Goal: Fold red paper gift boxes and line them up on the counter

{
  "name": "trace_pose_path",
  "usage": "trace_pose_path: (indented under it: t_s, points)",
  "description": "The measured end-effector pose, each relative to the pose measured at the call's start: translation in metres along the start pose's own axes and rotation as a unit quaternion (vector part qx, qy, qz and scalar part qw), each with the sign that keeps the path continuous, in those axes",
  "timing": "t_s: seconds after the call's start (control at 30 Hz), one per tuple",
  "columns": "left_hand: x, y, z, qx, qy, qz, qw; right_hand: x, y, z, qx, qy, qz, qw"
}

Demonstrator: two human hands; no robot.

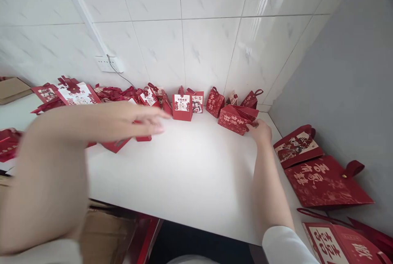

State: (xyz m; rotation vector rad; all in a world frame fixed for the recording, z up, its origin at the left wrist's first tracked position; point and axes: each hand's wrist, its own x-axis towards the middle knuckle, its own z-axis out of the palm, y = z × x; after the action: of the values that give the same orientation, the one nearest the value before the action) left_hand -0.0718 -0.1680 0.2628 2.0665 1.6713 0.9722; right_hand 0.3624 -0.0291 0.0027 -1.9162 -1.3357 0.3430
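Observation:
My left hand (138, 120) reaches across the white table (190, 174), fingers stretched flat and blurred, holding nothing; it hovers just left of a small red box with a white picture label (182, 107). My right hand (260, 130) is far out on the right, its fingers closed against the edge of a red gift box with gold characters (237, 118) lying on its side. A row of small red gift bags and boxes (215, 101) stands along the tiled wall behind both hands.
Flat red gift bags (325, 182) lie at the right beside a grey wall (353, 92). More red bags (76, 94) pile at the back left near a wall socket (109, 64). A cardboard box (104, 235) sits below the table's front edge.

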Motion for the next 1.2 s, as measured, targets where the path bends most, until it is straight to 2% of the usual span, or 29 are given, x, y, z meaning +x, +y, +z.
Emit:
trace_pose_path:
  t_s: [0.03, 0.1, 0.17, 0.27, 0.33, 0.4, 0.6, 0.7, 0.77, 0.83, 1.03, 1.2]
  points:
    - [0.014, 0.009, 0.014, -0.026, -0.088, 0.009, 0.996, -0.001, -0.006, -0.004, -0.01, -0.012, -0.007, 1.0]
    - [0.033, 0.02, 0.052, -0.103, -0.167, 0.033, 0.98, -0.004, -0.022, -0.012, -0.009, -0.021, -0.034, 0.999]
    - [0.041, 0.018, 0.097, -0.222, -0.127, 0.06, 0.965, -0.01, -0.038, -0.023, 0.023, -0.026, -0.087, 0.996]
    - [0.042, -0.003, 0.159, -0.255, -0.164, 0.046, 0.952, -0.022, -0.061, -0.038, 0.083, -0.045, -0.162, 0.982]
    - [0.041, -0.017, 0.188, -0.233, -0.183, 0.034, 0.955, -0.029, -0.072, -0.047, 0.106, -0.056, -0.18, 0.976]
    - [0.04, -0.025, 0.206, -0.213, -0.169, 0.032, 0.962, -0.034, -0.082, -0.054, 0.121, -0.074, -0.19, 0.971]
    - [0.023, -0.036, 0.235, -0.205, -0.085, 0.049, 0.974, -0.053, -0.109, -0.058, 0.204, -0.18, -0.255, 0.928]
    - [0.008, -0.049, 0.254, -0.283, -0.105, 0.014, 0.953, -0.063, -0.122, -0.053, 0.227, -0.227, -0.269, 0.908]
    - [-0.001, -0.059, 0.266, -0.344, -0.123, -0.027, 0.93, -0.068, -0.128, -0.049, 0.228, -0.243, -0.277, 0.901]
    - [-0.006, -0.067, 0.274, -0.379, -0.117, -0.052, 0.916, -0.071, -0.132, -0.045, 0.22, -0.252, -0.287, 0.898]
    - [-0.001, -0.076, 0.269, -0.411, -0.041, -0.035, 0.91, -0.077, -0.13, -0.032, 0.14, -0.289, -0.306, 0.896]
    - [-0.001, -0.077, 0.261, -0.34, -0.021, -0.003, 0.94, -0.087, -0.134, -0.033, 0.102, -0.333, -0.308, 0.885]
